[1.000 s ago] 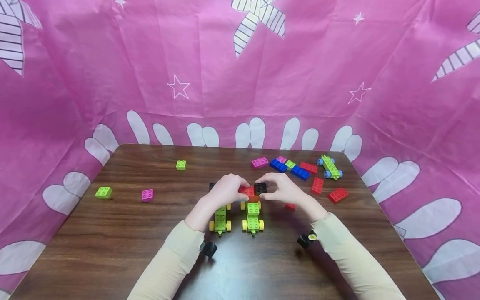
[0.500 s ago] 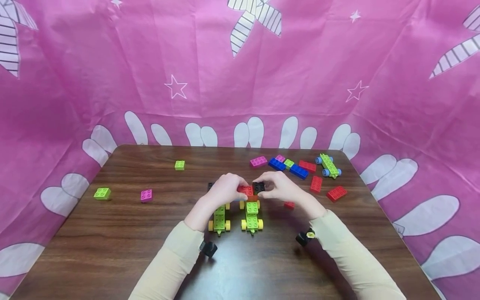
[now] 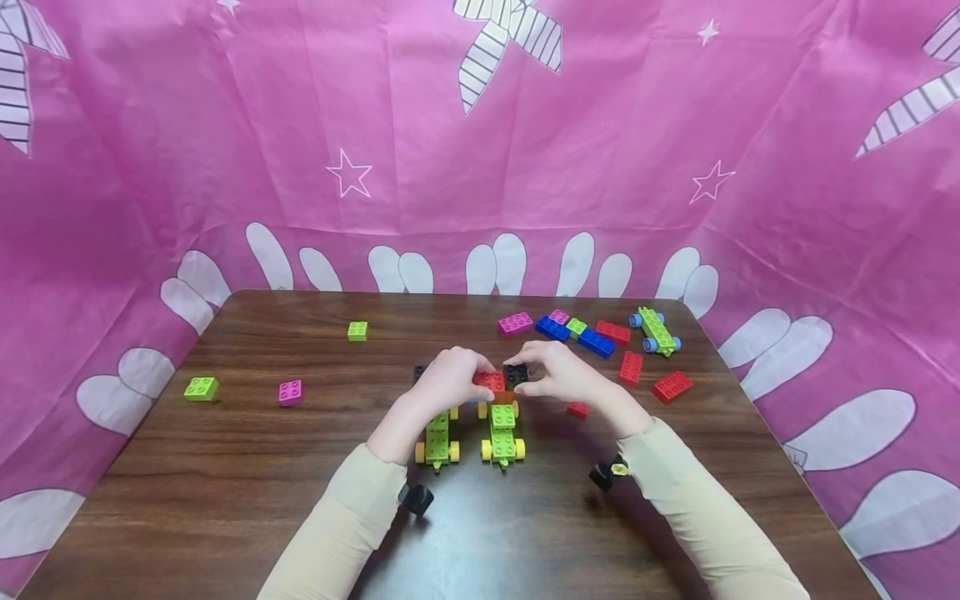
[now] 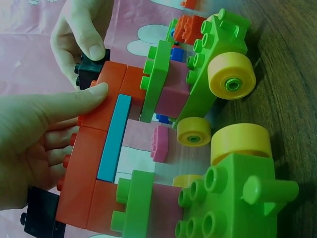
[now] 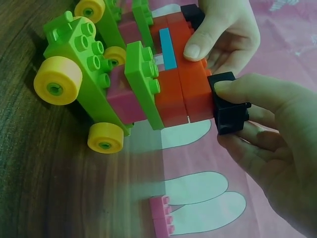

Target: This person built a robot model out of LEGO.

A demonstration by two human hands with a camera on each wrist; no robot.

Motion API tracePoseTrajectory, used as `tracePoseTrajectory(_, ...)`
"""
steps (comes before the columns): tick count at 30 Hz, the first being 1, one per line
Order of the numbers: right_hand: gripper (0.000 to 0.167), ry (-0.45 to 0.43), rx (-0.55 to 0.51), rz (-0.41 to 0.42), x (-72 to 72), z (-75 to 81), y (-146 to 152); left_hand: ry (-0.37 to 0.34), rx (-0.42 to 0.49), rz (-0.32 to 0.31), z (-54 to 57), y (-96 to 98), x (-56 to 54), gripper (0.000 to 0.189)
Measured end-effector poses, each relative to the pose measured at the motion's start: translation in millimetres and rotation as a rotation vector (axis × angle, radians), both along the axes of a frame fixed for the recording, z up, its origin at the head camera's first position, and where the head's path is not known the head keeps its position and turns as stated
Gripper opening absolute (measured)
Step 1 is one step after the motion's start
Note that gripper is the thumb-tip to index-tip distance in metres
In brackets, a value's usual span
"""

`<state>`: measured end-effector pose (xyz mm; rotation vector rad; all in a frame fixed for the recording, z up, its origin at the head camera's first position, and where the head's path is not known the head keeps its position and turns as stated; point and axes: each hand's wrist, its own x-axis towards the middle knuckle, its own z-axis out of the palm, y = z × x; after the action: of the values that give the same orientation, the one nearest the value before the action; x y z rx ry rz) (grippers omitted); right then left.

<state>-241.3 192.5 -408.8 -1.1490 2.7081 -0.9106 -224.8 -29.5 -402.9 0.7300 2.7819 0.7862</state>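
Two lime-green wheeled bases with yellow wheels, the left one [image 3: 437, 442] and the right one [image 3: 502, 442], stand side by side on the table. In the left wrist view, red bricks [image 4: 81, 171] and a blue strip [image 4: 115, 139] bridge them, above pink and green bricks. My left hand [image 3: 448, 379] grips the red bricks, its thumb on their near face. My right hand [image 3: 558, 371] pinches a black brick [image 5: 230, 111] between thumb and fingers, at the right end of the red top. Another black brick [image 4: 42, 213] sits at the left end, partly hidden in the head view.
Several loose bricks lie at the back right, including a blue brick [image 3: 596, 342] and a red brick [image 3: 672, 386]. Beyond them is a green base [image 3: 656, 332] with blue wheels. At left are a pink brick [image 3: 290, 392] and green bricks [image 3: 201, 388].
The head view has shifted slightly, moving the scene a little to the left. Both hands keep the same hold on the bricks.
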Motion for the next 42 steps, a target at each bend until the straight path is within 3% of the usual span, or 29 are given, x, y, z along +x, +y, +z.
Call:
tracePoseTrajectory(10, 0.036, 0.019, 0.017, -0.002, 1.0, 0.2, -0.7, -0.011, 0.003, 0.013, -1.7, 1.2, -0.4, 0.037)
tracePoseTrajectory(29, 0.035, -0.044, -0.004, -0.057, 4.3, 0.2, -0.6, -0.037, -0.025, 0.012, 0.9, 3.2, -1.4, 0.038)
tracePoseTrajectory(42, 0.043, -0.042, 0.013, -0.05, 6.5, -1.2, -7.1, 0.016, -0.067, -0.001, 4.0, 1.4, 2.5, 0.045)
